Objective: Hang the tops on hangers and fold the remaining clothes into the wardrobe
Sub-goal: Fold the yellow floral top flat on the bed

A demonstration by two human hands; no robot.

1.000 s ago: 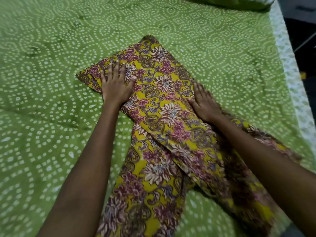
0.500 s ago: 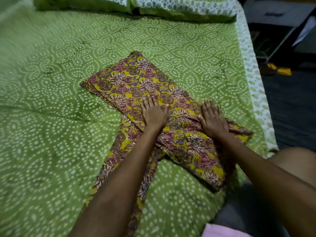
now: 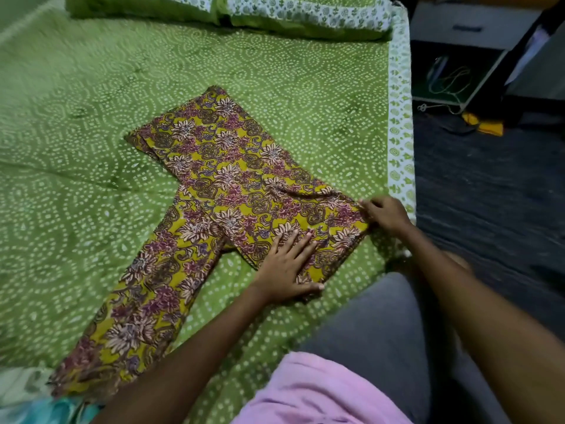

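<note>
A yellow floral garment [image 3: 226, 175] lies on the green bedsheet [image 3: 91, 117], one long part folded across the other. A second part runs down to the lower left [image 3: 137, 316]. My left hand [image 3: 287, 267] presses flat on the folded end near the bed's front edge, fingers straight. At the fold's right corner, my right hand [image 3: 385, 214] has its fingers curled, pinching the cloth's edge.
Green pillows [image 3: 232, 13] lie at the head of the bed. The bed's white patterned border [image 3: 400, 142] runs along the right, with dark floor, a drawer unit [image 3: 467, 26] and a cable beyond. A turquoise and white cloth [image 3: 27, 399] sits at the lower left.
Both hands slid along the garment toward me and to the right. The right hand went from flat on the cloth to pinching its end. The view pulled back.
</note>
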